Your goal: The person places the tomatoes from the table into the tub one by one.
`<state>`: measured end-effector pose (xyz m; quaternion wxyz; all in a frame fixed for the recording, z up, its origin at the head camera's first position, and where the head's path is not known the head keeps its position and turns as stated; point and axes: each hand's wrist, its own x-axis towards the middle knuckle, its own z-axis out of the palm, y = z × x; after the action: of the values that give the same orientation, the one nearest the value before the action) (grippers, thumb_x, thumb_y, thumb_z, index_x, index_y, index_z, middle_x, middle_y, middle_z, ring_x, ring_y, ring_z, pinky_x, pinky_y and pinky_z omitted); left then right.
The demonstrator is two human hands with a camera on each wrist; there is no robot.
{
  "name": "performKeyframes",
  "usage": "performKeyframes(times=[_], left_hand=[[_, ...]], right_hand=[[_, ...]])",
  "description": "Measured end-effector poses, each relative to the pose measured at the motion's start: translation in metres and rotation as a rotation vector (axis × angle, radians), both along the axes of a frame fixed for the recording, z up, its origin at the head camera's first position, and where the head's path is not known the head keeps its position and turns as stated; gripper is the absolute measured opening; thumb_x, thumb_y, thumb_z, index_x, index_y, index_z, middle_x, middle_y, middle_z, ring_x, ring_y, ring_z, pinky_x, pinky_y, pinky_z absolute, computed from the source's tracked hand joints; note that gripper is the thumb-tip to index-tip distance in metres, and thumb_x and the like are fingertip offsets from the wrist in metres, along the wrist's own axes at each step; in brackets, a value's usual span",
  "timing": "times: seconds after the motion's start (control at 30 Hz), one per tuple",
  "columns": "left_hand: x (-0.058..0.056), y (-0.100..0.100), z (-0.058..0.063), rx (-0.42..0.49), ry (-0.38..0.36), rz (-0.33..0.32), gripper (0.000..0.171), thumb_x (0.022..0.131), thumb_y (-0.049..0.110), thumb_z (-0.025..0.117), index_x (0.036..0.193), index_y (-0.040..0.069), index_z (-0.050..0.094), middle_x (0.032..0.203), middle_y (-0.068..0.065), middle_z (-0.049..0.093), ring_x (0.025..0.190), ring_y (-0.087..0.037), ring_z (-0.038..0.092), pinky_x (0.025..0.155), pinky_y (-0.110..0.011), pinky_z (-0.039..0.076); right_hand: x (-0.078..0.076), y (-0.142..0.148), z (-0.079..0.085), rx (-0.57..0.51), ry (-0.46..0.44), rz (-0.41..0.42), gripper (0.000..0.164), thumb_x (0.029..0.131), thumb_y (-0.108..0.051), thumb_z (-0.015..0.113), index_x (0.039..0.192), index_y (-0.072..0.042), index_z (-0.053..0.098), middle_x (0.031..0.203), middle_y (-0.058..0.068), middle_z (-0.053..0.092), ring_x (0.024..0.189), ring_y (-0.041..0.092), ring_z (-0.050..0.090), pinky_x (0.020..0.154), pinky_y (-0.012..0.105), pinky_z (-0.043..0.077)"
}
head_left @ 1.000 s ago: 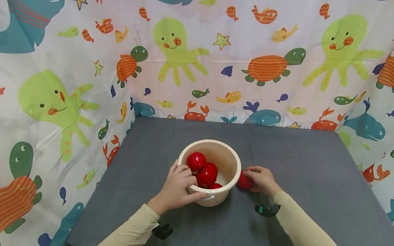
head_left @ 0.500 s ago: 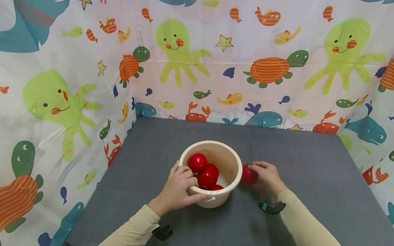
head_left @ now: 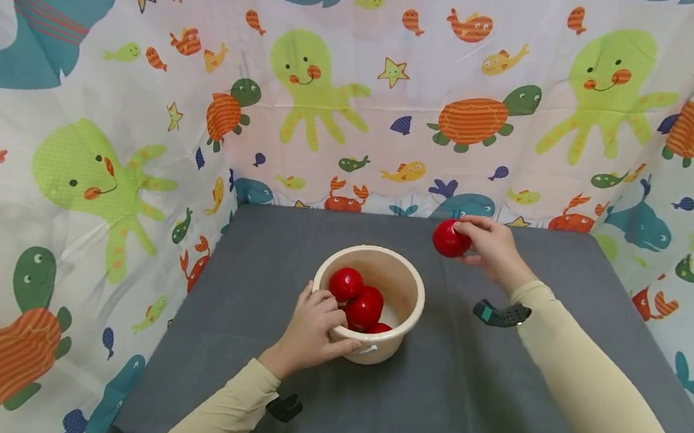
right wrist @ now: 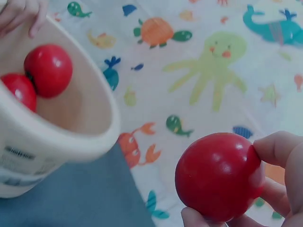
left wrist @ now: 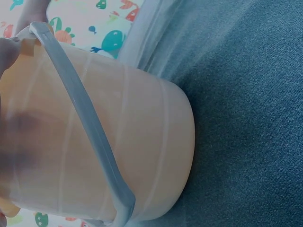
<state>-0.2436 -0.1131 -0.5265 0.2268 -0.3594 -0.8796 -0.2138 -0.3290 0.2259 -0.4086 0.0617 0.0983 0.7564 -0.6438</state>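
A cream plastic bucket (head_left: pixel 398 272) stands on the grey table. My left hand (head_left: pixel 311 327) grips its near-left rim, fingers over the inside and thumb along the outside. Several shiny red balls (head_left: pixel 364 309) lie in the bucket, some partly hidden by the fingers and rim. My right hand (head_left: pixel 494 251) pinches another shiny red ball (head_left: pixel 451 238) between thumb and fingers, up beyond the bucket's right side. In the right wrist view this ball (right wrist: pixel 220 177) is apart from the bucket rim. The left wrist view shows the bucket's side (left wrist: pixel 142 132) with its grey handle (left wrist: pixel 90 118) hanging down.
The grey cloth-covered table (head_left: pixel 532 338) reaches back to a curtain (head_left: pixel 391 171) printed with sea animals, which also hangs along the left and right sides. Dark bands with devices (head_left: pixel 501 314) sit at both wrists.
My right hand has lifted the red ball from the table beside the bucket, up and away toward the back. The left hand keeps its grip on the rim; the bucket stays put.
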Motion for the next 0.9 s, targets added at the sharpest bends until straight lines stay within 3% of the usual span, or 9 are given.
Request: performKeyframes(times=[0.17, 0.33, 0.6, 0.9], left_hand=[[0.001, 0.0, 0.0, 0.006, -0.005, -0.004, 0.032, 0.082, 0.052, 0.075, 0.076, 0.021, 0.069, 0.084, 0.002, 0.067, 0.105, -0.023, 0.057, 0.113, -0.073, 0.031], [0.001, 0.0, 0.0, 0.014, -0.01, -0.008, 0.032, 0.082, 0.052, 0.076, 0.077, 0.022, 0.069, 0.085, 0.002, 0.067, 0.105, -0.022, 0.057, 0.114, -0.072, 0.029], [0.0, 0.0, 0.0, 0.012, -0.006, -0.01, 0.031, 0.082, 0.051, 0.075, 0.078, 0.021, 0.07, 0.084, 0.002, 0.067, 0.105, -0.022, 0.057, 0.113, -0.072, 0.03], [-0.002, 0.0, -0.002, 0.016, 0.001, -0.013, 0.03, 0.081, 0.051, 0.076, 0.078, 0.021, 0.071, 0.085, 0.002, 0.068, 0.104, -0.021, 0.057, 0.112, -0.072, 0.032]], right_hand=[[0.001, -0.013, 0.023, 0.005, 0.024, 0.031, 0.059, 0.102, -0.03, 0.06, 0.153, -0.008, 0.041, 0.163, 0.019, 0.031, 0.141, 0.042, 0.041, 0.101, 0.055, 0.051], [0.007, -0.03, 0.03, 0.033, 0.038, 0.096, 0.056, 0.102, -0.026, 0.06, 0.152, -0.007, 0.042, 0.16, 0.021, 0.036, 0.139, 0.043, 0.044, 0.101, 0.056, 0.051], [0.015, -0.056, 0.019, 0.103, 0.033, 0.221, 0.053, 0.1, -0.023, 0.063, 0.148, -0.006, 0.048, 0.153, 0.022, 0.046, 0.135, 0.043, 0.049, 0.096, 0.054, 0.055], [0.02, -0.09, 0.003, 0.22, 0.026, 0.305, 0.048, 0.096, -0.023, 0.068, 0.14, -0.01, 0.057, 0.142, 0.022, 0.058, 0.123, 0.041, 0.061, 0.09, 0.05, 0.06]])
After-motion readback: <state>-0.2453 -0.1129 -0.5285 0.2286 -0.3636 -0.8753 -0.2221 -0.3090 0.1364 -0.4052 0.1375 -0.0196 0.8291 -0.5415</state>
